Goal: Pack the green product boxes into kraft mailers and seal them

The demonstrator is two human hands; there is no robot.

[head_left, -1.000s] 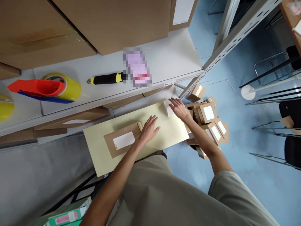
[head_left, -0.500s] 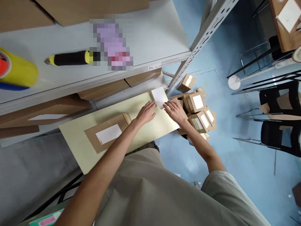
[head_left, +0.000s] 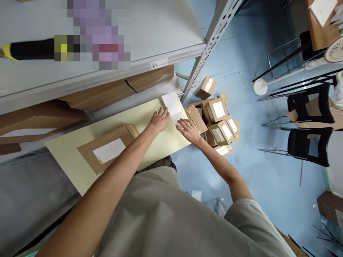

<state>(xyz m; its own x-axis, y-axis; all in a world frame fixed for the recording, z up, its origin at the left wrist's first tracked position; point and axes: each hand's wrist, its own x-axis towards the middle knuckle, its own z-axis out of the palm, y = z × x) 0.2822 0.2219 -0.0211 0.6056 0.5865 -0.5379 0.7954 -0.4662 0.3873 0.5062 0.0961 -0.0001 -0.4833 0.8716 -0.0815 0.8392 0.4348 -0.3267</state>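
Left hand (head_left: 160, 120), fingers spread, is at the left edge of a creased white paper sheet (head_left: 172, 103) near the pale-yellow counter's (head_left: 165, 142) far right corner; right hand (head_left: 189, 131), also open, is by its near end.

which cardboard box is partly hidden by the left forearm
The flat box on the pale yellow tabletop; the other boxes are on the shelves or floor.

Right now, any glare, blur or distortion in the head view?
Head view: mosaic blocks hide the purple object and one end of the black-and-yellow tool; soft pale glare on the smooth blue floor; apparent wide-angle stretch enlarges the bare left forearm; left hand and right hand look fairly sharp.
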